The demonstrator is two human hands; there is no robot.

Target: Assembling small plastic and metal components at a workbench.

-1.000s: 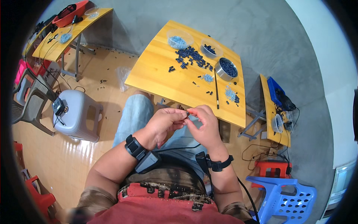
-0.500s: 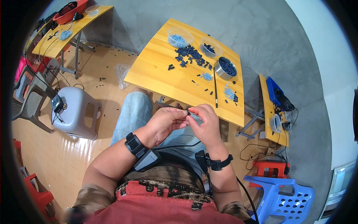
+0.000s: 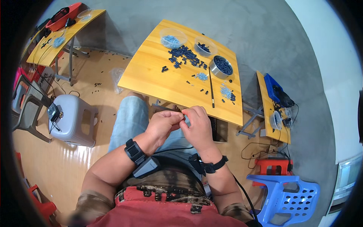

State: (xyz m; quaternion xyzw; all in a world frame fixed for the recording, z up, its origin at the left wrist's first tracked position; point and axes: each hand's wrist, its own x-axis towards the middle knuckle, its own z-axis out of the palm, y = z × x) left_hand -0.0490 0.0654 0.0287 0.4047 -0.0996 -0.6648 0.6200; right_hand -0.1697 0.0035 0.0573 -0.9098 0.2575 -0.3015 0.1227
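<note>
- The yellow wooden table (image 3: 159,81) stood ahead of your knees, its near edge just beyond your hands.
- The blue plastic chair (image 3: 287,196) sat at your right; the grey stool (image 3: 73,119) sat at your left, well apart from the table.
- Your left hand (image 3: 163,125) was curled narrow over your lap, its fingertips meeting those of the right.
- Your right hand (image 3: 198,126) was likewise closed narrow, pinching a small pale part (image 3: 186,119) between the two hands; its shape was too small to tell.
- The metal bowl (image 3: 221,66) of dark pieces rested near the table's far right corner.
- A heap of dark blue pieces (image 3: 183,56) lay just left of that bowl.
- A thin dark rod (image 3: 211,87) lay on the tabletop, near the bowl.
</note>
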